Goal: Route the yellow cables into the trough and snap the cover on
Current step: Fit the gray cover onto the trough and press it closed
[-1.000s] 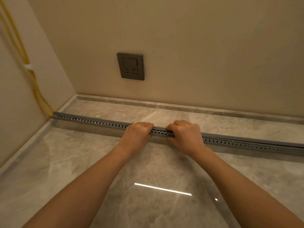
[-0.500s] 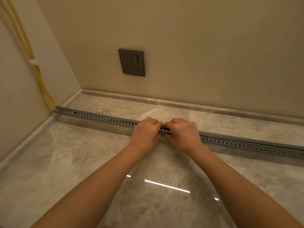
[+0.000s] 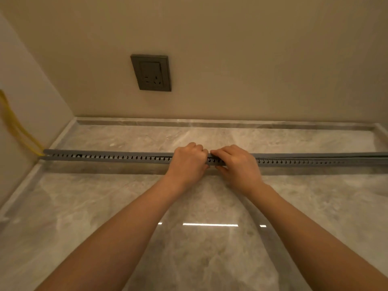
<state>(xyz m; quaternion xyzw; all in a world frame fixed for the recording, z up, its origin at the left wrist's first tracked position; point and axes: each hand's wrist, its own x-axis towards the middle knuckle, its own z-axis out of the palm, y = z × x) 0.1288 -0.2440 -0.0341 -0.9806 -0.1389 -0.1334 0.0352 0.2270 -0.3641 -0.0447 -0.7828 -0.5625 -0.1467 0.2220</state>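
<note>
Left hand [image 3: 189, 162] and right hand [image 3: 237, 164] side by side, almost touching, both clenched over the grey trough [image 3: 109, 158]. Far left of the left hand, yellow cables [image 3: 19, 131] entering the trough end.

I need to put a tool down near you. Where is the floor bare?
Bare floor lies between you and the trough, on both sides of your forearms. A narrower bare strip runs behind the trough below the wall socket. It is crowded where left hand and right hand grip it.
</note>
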